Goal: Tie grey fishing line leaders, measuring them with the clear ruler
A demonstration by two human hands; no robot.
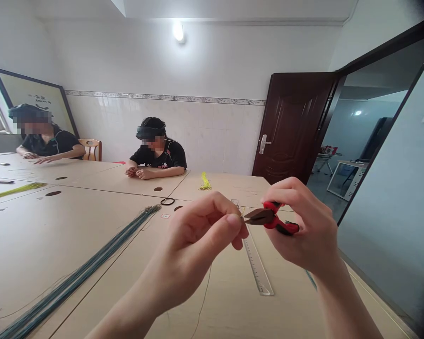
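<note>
Pinched by the left hand is a wire; pliers are gripped in the right hand, their tips held near the pinching fingertips.

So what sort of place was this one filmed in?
Probably a small workroom for handwork: people in black tops sit at joined pale wood-look tables, a long bundle of blue-green wire-like strands lies there, and the right hand holds red-and-black pliers.
</note>
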